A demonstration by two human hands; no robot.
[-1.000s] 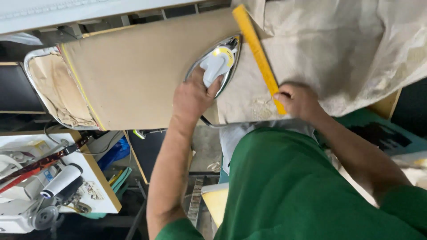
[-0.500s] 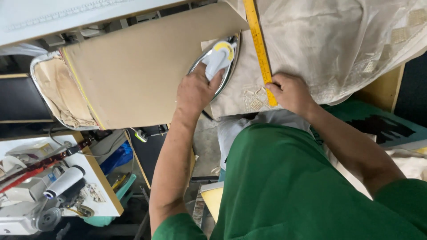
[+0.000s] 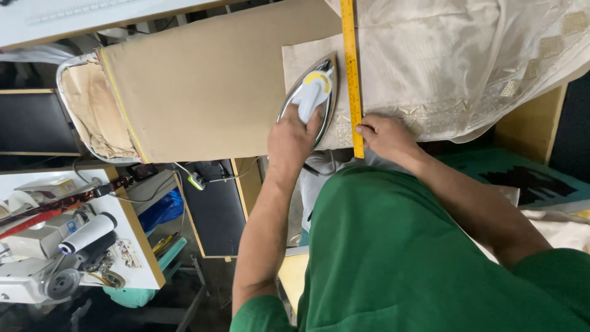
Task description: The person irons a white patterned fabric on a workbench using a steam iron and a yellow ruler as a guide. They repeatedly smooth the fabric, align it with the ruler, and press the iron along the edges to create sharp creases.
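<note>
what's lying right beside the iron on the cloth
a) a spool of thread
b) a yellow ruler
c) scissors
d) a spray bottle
b: a yellow ruler lies along the iron on the cream cloth; the left hand grips the iron's handle and the right hand presses the ruler's near end.

Counted in view: one iron (image 3: 312,92), one yellow ruler (image 3: 351,67), one cream embroidered fabric (image 3: 467,55), one padded ironing board (image 3: 209,86), one sewing machine (image 3: 43,270), and two hands, left hand (image 3: 294,136) and right hand (image 3: 386,135).
</note>
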